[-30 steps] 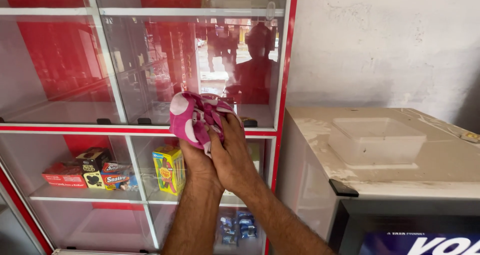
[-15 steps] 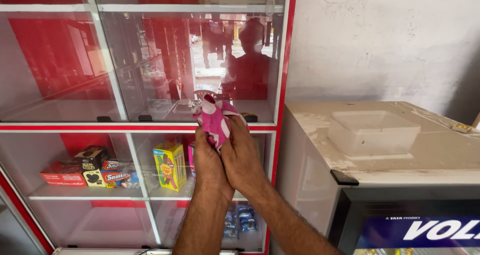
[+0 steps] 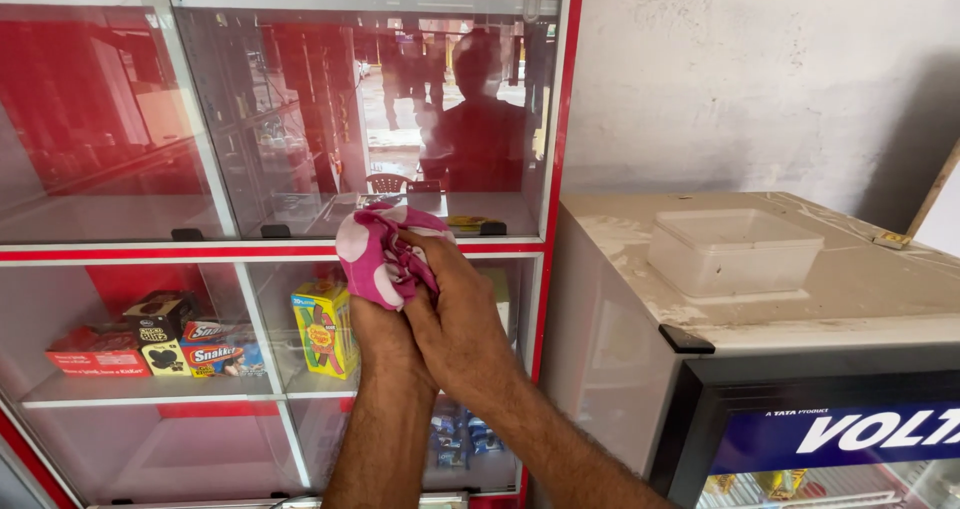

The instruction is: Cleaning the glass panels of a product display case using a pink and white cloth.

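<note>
You face a red-framed glass display cabinet (image 3: 300, 169) with white dividers and sliding panes. Its upper glass mirrors a bright street and a dark silhouette. On the lower shelf (image 3: 150, 389) to your left sit small snack boxes (image 3: 150, 344), and a yellow carton (image 3: 325, 329) stands nearer the middle. To your right stands a chest freezer (image 3: 760, 369) with a worn, stained white top; a clear plastic container (image 3: 735, 252) rests upside down on it. Behind rises a rough whitewashed wall (image 3: 750, 69), scuffed and shadowed toward the right corner.
</note>
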